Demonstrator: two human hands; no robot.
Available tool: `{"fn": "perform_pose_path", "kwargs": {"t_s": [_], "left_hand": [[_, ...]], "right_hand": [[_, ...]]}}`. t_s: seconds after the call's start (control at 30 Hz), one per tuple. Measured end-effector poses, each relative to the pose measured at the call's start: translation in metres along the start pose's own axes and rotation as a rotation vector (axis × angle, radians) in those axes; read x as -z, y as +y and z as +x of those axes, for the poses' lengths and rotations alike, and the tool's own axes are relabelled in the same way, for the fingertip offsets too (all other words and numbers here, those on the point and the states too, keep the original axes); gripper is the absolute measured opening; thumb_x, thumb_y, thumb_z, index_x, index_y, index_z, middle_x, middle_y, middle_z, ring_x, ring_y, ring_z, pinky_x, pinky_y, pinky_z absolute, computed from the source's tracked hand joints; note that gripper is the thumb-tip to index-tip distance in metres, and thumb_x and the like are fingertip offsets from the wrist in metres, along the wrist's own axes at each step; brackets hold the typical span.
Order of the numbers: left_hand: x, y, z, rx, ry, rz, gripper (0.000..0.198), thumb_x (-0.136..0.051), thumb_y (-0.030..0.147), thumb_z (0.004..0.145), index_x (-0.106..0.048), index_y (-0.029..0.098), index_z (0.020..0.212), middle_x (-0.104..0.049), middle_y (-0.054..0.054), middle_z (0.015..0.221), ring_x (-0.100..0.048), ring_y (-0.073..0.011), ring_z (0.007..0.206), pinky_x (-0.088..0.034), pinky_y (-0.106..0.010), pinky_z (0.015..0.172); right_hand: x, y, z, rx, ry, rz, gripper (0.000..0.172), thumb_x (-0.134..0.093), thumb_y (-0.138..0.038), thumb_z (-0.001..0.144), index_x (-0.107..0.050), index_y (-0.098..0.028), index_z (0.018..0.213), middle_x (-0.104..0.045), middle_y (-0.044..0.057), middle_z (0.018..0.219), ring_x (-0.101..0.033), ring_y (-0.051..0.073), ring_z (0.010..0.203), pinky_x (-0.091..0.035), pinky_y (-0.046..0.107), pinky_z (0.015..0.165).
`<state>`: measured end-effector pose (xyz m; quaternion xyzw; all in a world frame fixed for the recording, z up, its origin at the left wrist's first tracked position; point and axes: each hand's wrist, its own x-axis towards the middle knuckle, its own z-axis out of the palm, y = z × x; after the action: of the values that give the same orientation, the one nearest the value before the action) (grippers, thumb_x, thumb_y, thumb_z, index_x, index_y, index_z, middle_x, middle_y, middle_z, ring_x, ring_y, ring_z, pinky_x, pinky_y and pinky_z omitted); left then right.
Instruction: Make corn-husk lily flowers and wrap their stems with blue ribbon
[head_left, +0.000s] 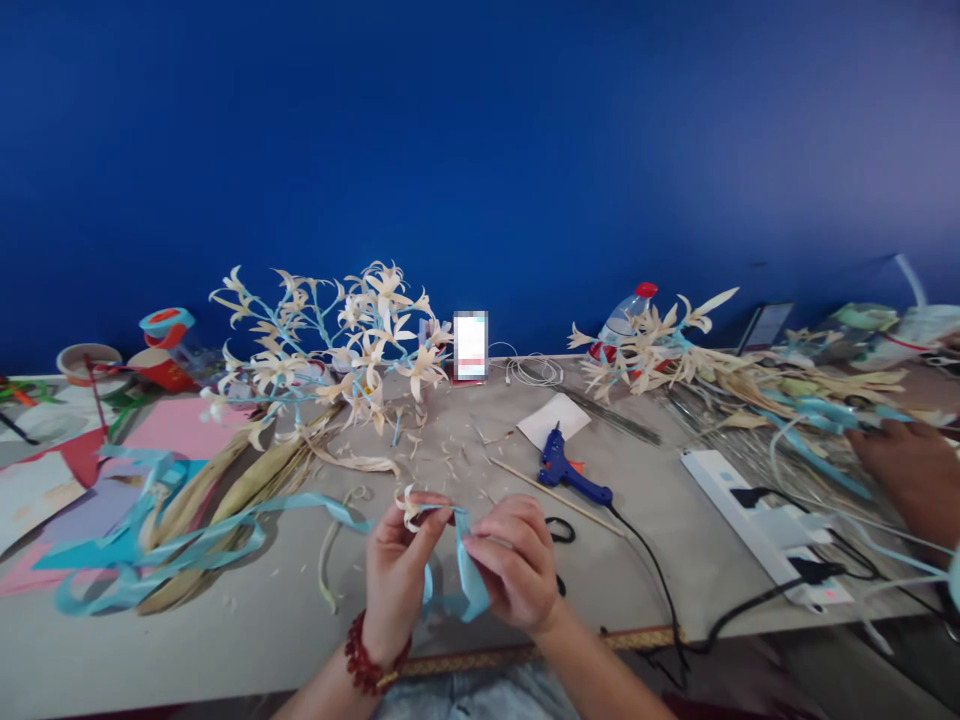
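Observation:
My left hand [401,560], with a red bead bracelet at the wrist, is closed on a small cream husk flower [409,508] and its thin blue-wrapped stem. My right hand [517,565] pinches a light blue ribbon [470,570] just to the right of that stem. The ribbon hangs in a loop between the hands, and more of it trails left across the table. Behind my hands lie a blue glue gun [566,468], its nozzle over a white paper piece [553,420], and a thin wooden stick [555,495]. Black scissors handles [560,530] show partly behind my right hand.
Bunches of cream flowers [375,340] stand at the back left, with dried husks [225,500] and coloured sheets nearer. A power strip [757,520] with cords lies on the right. Beside it is another person's hand [904,470]. A bottle [626,320] and a phone [471,345] stand near the blue wall.

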<state>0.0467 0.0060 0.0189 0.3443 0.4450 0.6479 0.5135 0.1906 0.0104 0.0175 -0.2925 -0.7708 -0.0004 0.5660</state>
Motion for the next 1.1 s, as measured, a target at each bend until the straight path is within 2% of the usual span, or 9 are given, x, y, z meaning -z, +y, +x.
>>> {"fn": "perform_pose_path", "kwargs": {"t_s": [0.1,0.2,0.3,0.5,0.6,0.7,0.9,1.0,1.1], "left_hand": [[0.001,0.006,0.0,-0.032,-0.024,0.079,0.011,-0.077,0.025,0.07,-0.074,0.017,0.076,-0.071,-0.003,0.073,-0.062,-0.0158,0.068,-0.049,-0.024,0.066],[0.001,0.012,0.0,-0.045,-0.055,0.129,0.009,-0.076,0.026,0.071,-0.075,0.017,0.074,-0.07,-0.004,0.071,-0.062,-0.0169,0.068,-0.049,-0.024,0.066],[0.003,0.016,0.0,-0.024,-0.1,0.139,0.01,-0.077,0.027,0.07,-0.075,0.017,0.073,-0.07,-0.004,0.07,-0.062,-0.0179,0.068,-0.049,-0.025,0.066],[0.009,0.017,-0.001,-0.008,-0.197,0.158,0.009,-0.075,0.026,0.073,-0.076,0.018,0.076,-0.07,-0.005,0.072,-0.062,-0.0185,0.067,-0.048,-0.026,0.064],[0.009,0.019,0.001,0.006,-0.249,0.153,0.007,-0.074,0.025,0.074,-0.076,0.019,0.075,-0.069,-0.005,0.072,-0.061,-0.0185,0.067,-0.048,-0.027,0.064],[0.007,0.021,0.003,-0.05,-0.288,0.166,0.005,-0.074,0.023,0.073,-0.075,0.019,0.069,-0.067,-0.006,0.079,-0.06,-0.0206,0.078,-0.047,-0.028,0.07],[0.008,0.02,0.005,-0.068,-0.306,0.122,0.005,-0.074,0.02,0.072,-0.074,0.019,0.067,-0.061,-0.007,0.088,-0.056,-0.0215,0.087,-0.046,-0.027,0.073],[0.009,0.019,0.004,-0.101,-0.31,0.114,0.005,-0.073,0.019,0.072,-0.074,0.02,0.067,-0.062,-0.007,0.088,-0.056,-0.0242,0.094,-0.046,-0.03,0.08],[0.008,0.018,0.005,-0.173,-0.3,0.119,0.008,-0.072,0.017,0.073,-0.074,0.02,0.066,-0.064,-0.007,0.083,-0.056,-0.025,0.098,-0.043,-0.033,0.091]], "right_hand": [[0.006,0.002,0.003,0.028,-0.037,0.051,0.024,-0.048,-0.023,0.089,-0.065,-0.025,0.106,-0.068,0.006,0.085,-0.059,0.022,0.077,-0.049,0.041,0.071],[0.01,0.003,0.008,-0.034,-0.047,0.148,0.023,-0.048,-0.021,0.088,-0.064,-0.025,0.103,-0.068,0.006,0.087,-0.06,0.021,0.076,-0.049,0.04,0.07],[0.01,0.005,0.012,-0.166,-0.033,0.271,0.017,-0.052,-0.022,0.086,-0.065,-0.025,0.097,-0.068,0.006,0.088,-0.063,0.021,0.076,-0.05,0.039,0.07],[0.002,0.008,0.013,-0.481,0.086,0.516,0.003,-0.065,-0.023,0.081,-0.066,-0.021,0.083,-0.065,0.006,0.078,-0.063,0.022,0.076,-0.051,0.035,0.068],[-0.001,0.007,0.015,-0.608,0.101,0.62,0.008,-0.066,-0.028,0.082,-0.063,-0.021,0.079,-0.063,0.004,0.075,-0.06,0.019,0.073,-0.049,0.032,0.066],[-0.002,0.006,0.017,-0.745,0.105,0.726,0.014,-0.07,-0.031,0.078,-0.062,-0.02,0.074,-0.06,0.001,0.072,-0.057,0.016,0.069,-0.047,0.028,0.063],[-0.007,-0.003,0.017,-1.178,0.068,0.933,0.024,-0.079,-0.032,0.069,-0.059,-0.018,0.068,-0.052,-0.004,0.059,-0.044,0.009,0.051,-0.038,0.021,0.05],[-0.01,-0.007,0.018,-1.348,0.068,1.075,0.03,-0.083,-0.029,0.062,-0.056,-0.017,0.065,-0.049,-0.006,0.054,-0.042,0.007,0.046,-0.037,0.019,0.047],[-0.013,-0.01,0.02,-1.439,0.048,1.188,0.037,-0.086,-0.029,0.056,-0.052,-0.016,0.059,-0.049,-0.007,0.05,-0.041,0.005,0.043,-0.035,0.017,0.045]]}}
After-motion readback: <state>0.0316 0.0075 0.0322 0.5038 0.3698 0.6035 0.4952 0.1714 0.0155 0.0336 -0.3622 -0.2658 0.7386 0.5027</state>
